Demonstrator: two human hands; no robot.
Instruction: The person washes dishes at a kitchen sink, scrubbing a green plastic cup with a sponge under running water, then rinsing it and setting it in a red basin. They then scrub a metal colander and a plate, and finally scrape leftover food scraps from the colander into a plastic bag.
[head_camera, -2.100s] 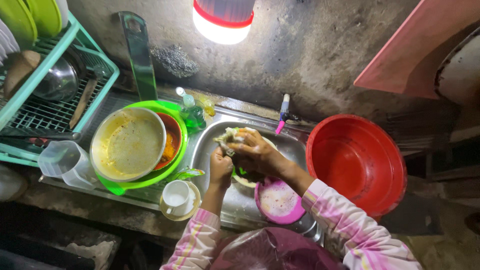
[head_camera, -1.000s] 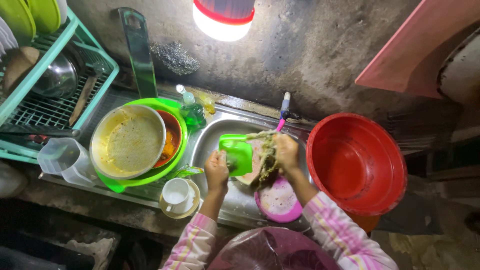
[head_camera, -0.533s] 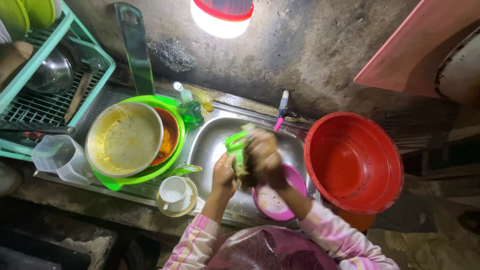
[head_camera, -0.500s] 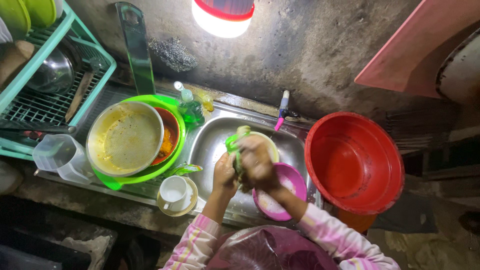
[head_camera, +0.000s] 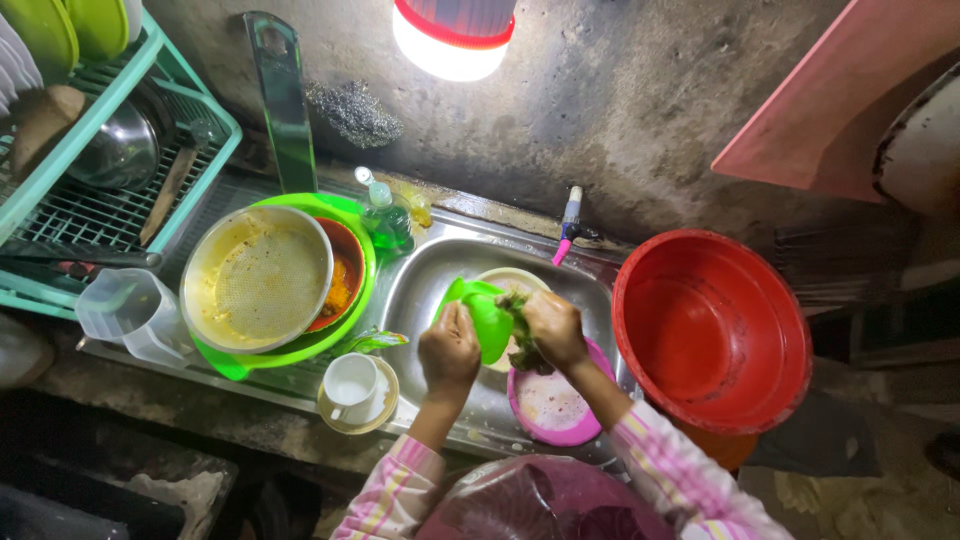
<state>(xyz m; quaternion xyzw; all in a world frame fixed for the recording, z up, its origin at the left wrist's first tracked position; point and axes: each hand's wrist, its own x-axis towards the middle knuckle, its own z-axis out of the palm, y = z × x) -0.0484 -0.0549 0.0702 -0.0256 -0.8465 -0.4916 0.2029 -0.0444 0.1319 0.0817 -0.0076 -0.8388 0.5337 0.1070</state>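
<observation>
While two hands (head_camera: 450, 350) (head_camera: 556, 328) scrub one green dish (head_camera: 484, 312), one pink plate (head_camera: 552, 408) waits.

Glossy green plastic lid (head_camera: 484, 315) over a dull, wet steel sink (head_camera: 420, 285). Right of the sink, smooth shiny red plastic basin (head_camera: 712, 330). Behind the sink, rough matt concrete wall (head_camera: 640, 90).

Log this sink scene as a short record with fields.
left hand: left hand grips the green dish
right hand: right hand presses a dark scrubber against it
below hands: pink bowl in the steel sink
right of sink: red basin
left of sink: metal bowl, white cup
</observation>
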